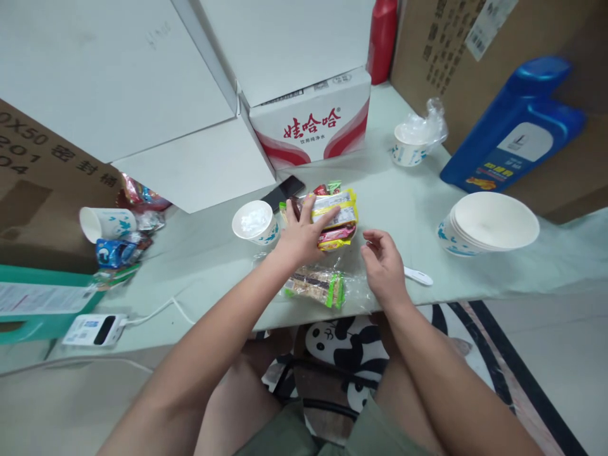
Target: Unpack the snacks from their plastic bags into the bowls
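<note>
While your left hand (304,237) lay spread over the snack packets (346,217) on the table (204,253), probably steadying the pile beside the paper cup (266,236), your right hand (386,269), loosely parted near the clear wrapper (358,292), seemed empty; whether the left gripped anything, I couldn't tell.

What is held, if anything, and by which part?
The left hand lies spread over the snack packets; a grip cannot be told. The right hand holds nothing visible.
</note>
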